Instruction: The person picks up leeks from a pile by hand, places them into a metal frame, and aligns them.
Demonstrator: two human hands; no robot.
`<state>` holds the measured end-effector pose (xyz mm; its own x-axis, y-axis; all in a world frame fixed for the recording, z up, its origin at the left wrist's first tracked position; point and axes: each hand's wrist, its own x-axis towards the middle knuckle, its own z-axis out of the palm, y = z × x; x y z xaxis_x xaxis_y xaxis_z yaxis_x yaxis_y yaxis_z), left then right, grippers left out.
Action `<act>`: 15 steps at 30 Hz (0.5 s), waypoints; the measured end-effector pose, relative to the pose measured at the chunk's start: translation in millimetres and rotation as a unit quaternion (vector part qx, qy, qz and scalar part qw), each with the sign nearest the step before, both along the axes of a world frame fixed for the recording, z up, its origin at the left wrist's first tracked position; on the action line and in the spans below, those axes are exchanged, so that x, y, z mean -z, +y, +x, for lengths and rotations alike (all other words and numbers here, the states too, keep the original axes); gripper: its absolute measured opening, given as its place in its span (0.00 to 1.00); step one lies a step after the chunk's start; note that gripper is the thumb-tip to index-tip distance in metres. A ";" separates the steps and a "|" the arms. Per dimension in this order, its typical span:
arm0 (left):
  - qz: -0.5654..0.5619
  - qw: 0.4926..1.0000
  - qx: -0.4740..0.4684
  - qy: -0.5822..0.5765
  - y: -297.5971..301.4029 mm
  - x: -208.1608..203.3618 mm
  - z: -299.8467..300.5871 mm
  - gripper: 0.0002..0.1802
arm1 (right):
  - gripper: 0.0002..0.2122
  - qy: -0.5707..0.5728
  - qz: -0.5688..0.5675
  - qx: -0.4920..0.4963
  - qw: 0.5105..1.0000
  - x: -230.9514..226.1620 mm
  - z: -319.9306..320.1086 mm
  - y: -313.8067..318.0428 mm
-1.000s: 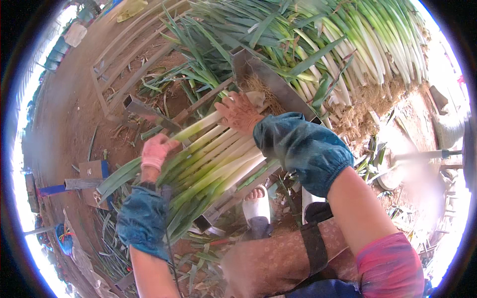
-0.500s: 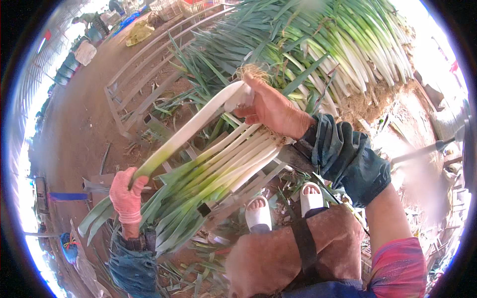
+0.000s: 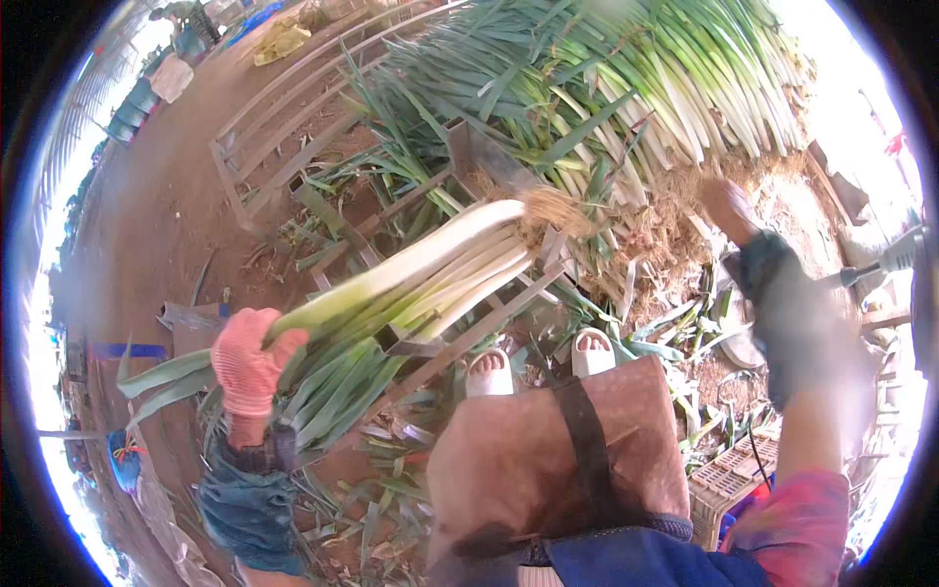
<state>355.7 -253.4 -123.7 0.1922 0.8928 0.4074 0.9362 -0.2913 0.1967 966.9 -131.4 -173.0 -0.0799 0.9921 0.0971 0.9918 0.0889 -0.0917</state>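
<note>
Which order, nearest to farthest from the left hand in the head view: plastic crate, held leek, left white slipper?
1. Held leek, in the grip of the left hand.
2. Left white slipper, to the hand's right.
3. Plastic crate, at lower right.

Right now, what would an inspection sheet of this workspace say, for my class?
Surface: metal rack bearing a row of leeks.
Work things: thick leek over the row; larger leek pile beyond.
Clutter: leaf scraps strewn on the earth floor.
Grips: gloved left hand closed around the thick leek's green part; right hand near the pile's roots, blurred, hold unclear.
Cables: thin dark line, possibly a cord, by the plastic crate.
Surroundings: slatted frame, yellow bundle.
</note>
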 end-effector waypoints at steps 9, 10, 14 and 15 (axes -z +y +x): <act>-0.174 0.969 -0.172 0.039 101.4 115.8 -27.2 0.25 | 0.25 0.240 -0.073 -0.215 0.944 35.9 -143.5 -17.8; -0.187 0.969 -0.160 0.028 115.2 136.3 -25.0 0.25 | 0.28 0.159 -0.096 -0.249 0.951 36.8 -183.5 -13.0; -0.228 0.961 -0.155 0.021 147.1 206.2 -22.6 0.28 | 0.24 0.157 -0.045 -0.363 0.917 90.5 -303.2 37.1; -0.218 0.966 -0.137 0.019 151.3 219.9 -22.2 0.28 | 0.24 0.154 -0.051 -0.360 0.919 109.3 -317.3 50.4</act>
<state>333.5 -102.1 -343.6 -0.0681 0.9975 -0.0214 0.9754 0.0711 0.2086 649.6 -81.0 -282.3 -0.7035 0.6979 0.1342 0.6044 0.6869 -0.4035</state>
